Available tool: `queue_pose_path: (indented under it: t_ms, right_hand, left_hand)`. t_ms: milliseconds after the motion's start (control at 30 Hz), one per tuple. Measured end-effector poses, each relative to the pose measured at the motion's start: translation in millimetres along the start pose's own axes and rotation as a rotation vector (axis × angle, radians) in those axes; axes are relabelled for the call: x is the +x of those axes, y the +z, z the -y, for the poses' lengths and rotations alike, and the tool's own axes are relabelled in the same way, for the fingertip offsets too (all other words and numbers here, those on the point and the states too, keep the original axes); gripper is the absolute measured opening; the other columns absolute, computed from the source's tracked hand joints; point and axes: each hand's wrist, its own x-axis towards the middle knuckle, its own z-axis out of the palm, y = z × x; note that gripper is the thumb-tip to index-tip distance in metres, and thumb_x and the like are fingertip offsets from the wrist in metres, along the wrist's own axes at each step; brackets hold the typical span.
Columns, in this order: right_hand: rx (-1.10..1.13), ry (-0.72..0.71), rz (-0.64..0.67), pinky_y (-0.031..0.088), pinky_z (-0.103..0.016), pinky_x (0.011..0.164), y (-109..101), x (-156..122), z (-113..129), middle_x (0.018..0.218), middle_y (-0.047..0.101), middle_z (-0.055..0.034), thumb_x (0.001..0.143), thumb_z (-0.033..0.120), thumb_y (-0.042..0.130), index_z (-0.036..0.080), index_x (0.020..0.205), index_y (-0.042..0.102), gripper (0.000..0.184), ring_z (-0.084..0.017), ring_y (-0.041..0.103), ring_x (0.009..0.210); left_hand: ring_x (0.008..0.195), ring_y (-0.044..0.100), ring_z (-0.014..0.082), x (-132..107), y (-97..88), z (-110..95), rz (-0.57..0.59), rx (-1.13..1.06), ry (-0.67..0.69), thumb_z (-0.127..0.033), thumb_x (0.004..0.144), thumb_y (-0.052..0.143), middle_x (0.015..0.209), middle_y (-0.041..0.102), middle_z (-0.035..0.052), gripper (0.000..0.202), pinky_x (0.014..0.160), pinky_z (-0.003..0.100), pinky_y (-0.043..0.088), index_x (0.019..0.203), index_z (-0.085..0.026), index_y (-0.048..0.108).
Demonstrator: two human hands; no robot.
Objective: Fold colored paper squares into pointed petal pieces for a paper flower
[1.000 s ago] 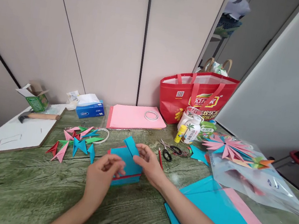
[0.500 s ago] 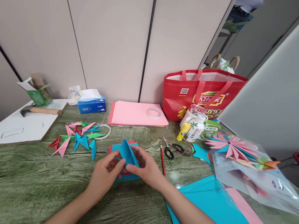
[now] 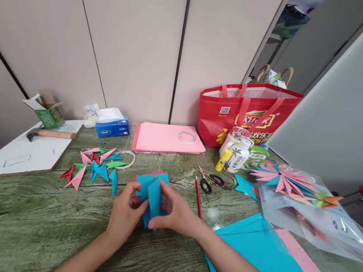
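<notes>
A folded blue paper is held above the counter by both hands, with two flaps stood steeply up and spread. Its left edge is pinched by the left hand, whose grip is clamped on it between thumb and fingers. Its right flap is held by the right hand, whose grip is also clamped on it, thumb low and fingers high. Just behind it a pile of blue and red paper is partly hidden; whether the two are touching cannot be told.

From the blue paper, folded stars are scattered at ten o'clock, with a ring set beside them. Pink sheets are laid at twelve. Scissors are left with blades parted at two, near a glue stick. A pencil is placed at three. At four, large sheets are partly covered by the right forearm.
</notes>
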Motion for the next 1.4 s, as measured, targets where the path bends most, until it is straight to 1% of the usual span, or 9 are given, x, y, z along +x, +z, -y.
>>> queue_pose_path:
  t_ms: [167, 367, 467, 567, 667, 767, 1033, 1233, 1400]
  right_hand:
    - [-0.118, 0.022, -0.095, 0.032, -0.039, 0.098, 4, -6, -9, 0.134, 0.036, -0.0052, 0.053, 0.020, 0.077, 0.031, 0.136, 0.019, 0.101, -0.025, 0.037, 0.121]
    - [0.076, 0.018, -0.307, 0.046, -0.035, 0.080, -7, 5, -15, 0.102, 0.062, -0.0026, 0.067, 0.024, 0.064, 0.025, 0.113, 0.052, 0.047, -0.021, 0.058, 0.092]
    - [0.155, 0.046, -0.342, 0.049, -0.037, 0.072, -13, 8, -13, 0.085, 0.066, -0.0025, 0.064, 0.029, 0.068, 0.020, 0.097, 0.060, 0.035, -0.020, 0.061, 0.077]
    - [0.145, 0.060, -0.399, 0.049, -0.037, 0.071, -19, 9, -14, 0.079, 0.067, -0.0025, 0.059, 0.028, 0.073, 0.017, 0.087, 0.063, 0.032, -0.020, 0.061, 0.071]
    - [0.120, 0.072, -0.446, 0.049, -0.036, 0.069, -23, 9, -17, 0.078, 0.068, -0.0027, 0.057, 0.026, 0.074, 0.016, 0.082, 0.064, 0.029, -0.019, 0.061, 0.068]
    - [0.144, 0.098, -0.408, 0.050, -0.036, 0.069, -25, 8, -17, 0.080, 0.068, -0.0033, 0.055, 0.024, 0.075, 0.016, 0.081, 0.064, 0.030, -0.019, 0.061, 0.069]
    - [0.149, 0.079, -0.294, 0.050, -0.032, 0.067, -25, 7, -15, 0.076, 0.067, -0.0023, 0.059, 0.027, 0.073, 0.014, 0.086, 0.064, 0.031, -0.017, 0.061, 0.068]
    - [0.129, 0.083, -0.311, 0.049, -0.032, 0.067, -27, 8, -16, 0.078, 0.067, -0.0031, 0.057, 0.030, 0.075, 0.014, 0.086, 0.062, 0.036, -0.016, 0.060, 0.067]
    - [0.041, 0.079, -0.259, 0.046, -0.028, 0.065, -27, 7, -13, 0.073, 0.064, -0.0015, 0.063, 0.035, 0.070, 0.013, 0.080, 0.063, 0.029, -0.013, 0.056, 0.063]
  left_hand:
    - [0.053, 0.061, 0.0127, -4, 3.1, 4, -0.042, -0.012, 0.026, -0.026, 0.067, 0.063, 0.074, 0.056, -0.0037, 0.029, 0.051, 0.025, 0.051, 0.085, -0.022, 0.040]
    - [0.049, 0.059, 0.0123, 3, -2.8, 3, -0.120, 0.026, 0.069, -0.028, 0.065, 0.066, 0.077, 0.059, -0.0022, 0.041, 0.043, 0.022, 0.046, 0.096, -0.023, 0.040]
    - [0.080, 0.063, 0.0188, 9, -10.6, 2, 0.005, 0.191, 0.223, -0.023, 0.076, 0.054, 0.104, 0.060, 0.0064, 0.017, 0.065, 0.029, 0.051, 0.093, -0.022, 0.056]
    - [0.105, 0.053, 0.0228, 11, -16.1, 3, 0.236, 0.395, 0.386, -0.011, 0.080, 0.038, 0.114, 0.056, 0.0087, 0.033, 0.086, 0.037, 0.043, 0.089, -0.023, 0.067]
    - [0.108, 0.050, 0.0232, 12, -17.9, 2, 0.426, 0.493, 0.414, -0.005, 0.074, 0.042, 0.115, 0.055, 0.0079, 0.043, 0.090, 0.040, 0.041, 0.104, -0.027, 0.063]
    - [0.104, 0.052, 0.0216, 13, -18.8, 2, 0.509, 0.478, 0.436, -0.005, 0.073, 0.046, 0.112, 0.056, 0.0062, 0.044, 0.087, 0.038, 0.043, 0.105, -0.030, 0.062]
    - [0.094, 0.056, 0.0230, 21, -22.4, -3, 0.495, 0.354, 0.341, -0.019, 0.075, 0.058, 0.106, 0.059, 0.0072, 0.021, 0.081, 0.037, 0.045, 0.090, -0.027, 0.070]
    - [0.099, 0.052, 0.0209, 18, -24.3, -2, 0.674, 0.372, 0.363, -0.022, 0.078, 0.055, 0.113, 0.055, 0.0060, 0.023, 0.084, 0.034, 0.043, 0.095, -0.031, 0.068]
    - [0.091, 0.055, 0.0211, 18, -20.3, 0, 0.499, 0.418, 0.327, -0.027, 0.073, 0.061, 0.099, 0.062, 0.0057, 0.012, 0.080, 0.033, 0.044, 0.080, -0.026, 0.072]
